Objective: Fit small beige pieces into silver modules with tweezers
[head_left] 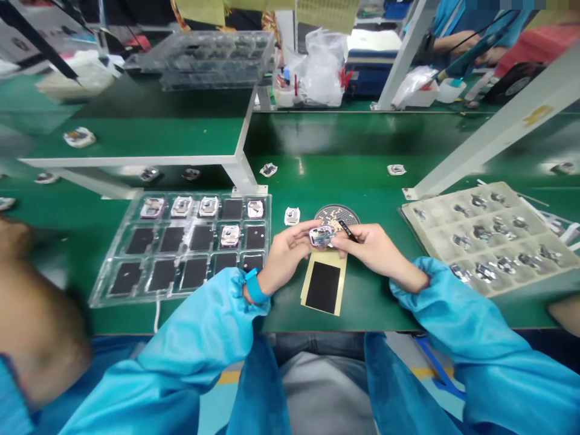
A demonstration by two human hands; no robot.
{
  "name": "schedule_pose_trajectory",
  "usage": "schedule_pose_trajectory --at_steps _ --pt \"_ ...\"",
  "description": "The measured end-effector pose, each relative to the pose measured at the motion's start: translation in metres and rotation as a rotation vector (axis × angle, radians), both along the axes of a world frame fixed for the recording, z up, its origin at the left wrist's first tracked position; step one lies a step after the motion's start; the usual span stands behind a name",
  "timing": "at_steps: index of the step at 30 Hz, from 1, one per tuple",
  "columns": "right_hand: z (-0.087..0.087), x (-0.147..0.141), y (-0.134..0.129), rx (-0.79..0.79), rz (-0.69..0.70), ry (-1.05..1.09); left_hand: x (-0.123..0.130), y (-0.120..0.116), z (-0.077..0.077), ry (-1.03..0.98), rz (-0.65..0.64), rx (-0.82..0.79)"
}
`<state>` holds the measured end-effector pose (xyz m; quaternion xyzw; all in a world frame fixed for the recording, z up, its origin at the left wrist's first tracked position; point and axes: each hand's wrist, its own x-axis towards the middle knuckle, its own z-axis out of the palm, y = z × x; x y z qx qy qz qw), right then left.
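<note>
Between my two hands is a small white-framed device part [321,236], tilted up over the bench. My left hand [290,252] pinches its left side between thumb and fingers. My right hand [369,246] is closed at the part's right edge, with a thin black labelled tool [347,230] between its fingers. Behind them lies a round dish [338,212] covered with small tan pieces. Below the hands, a yellow backing sheet with a black rectangle [323,287] rests on the green bench. A similar white part [292,215] sits just behind my left hand.
A clear tray [181,296] at left holds several white-framed parts. At right stands a cream tray [435,232] of metal pieces. White shelf legs [244,175] rise behind. A person's blurred arm [40,308] is at far left; another person's hands [471,48] show at back right.
</note>
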<state>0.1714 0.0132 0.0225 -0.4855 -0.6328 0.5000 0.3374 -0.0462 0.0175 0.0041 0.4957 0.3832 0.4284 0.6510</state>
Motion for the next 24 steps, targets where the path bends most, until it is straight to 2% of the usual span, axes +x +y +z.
schedule_pose_trajectory --at_steps 5,17,24 --pt "-0.002 0.003 -0.002 -0.033 0.017 -0.018 0.002 -0.005 0.0 0.006 -0.012 0.028" --pt "-0.004 0.002 -0.001 -0.083 -0.033 -0.039 0.005 -0.013 0.004 0.224 -0.019 0.211" --pt "-0.004 0.001 -0.001 -0.121 -0.035 0.006 0.006 -0.012 0.0 0.329 -0.004 0.339"
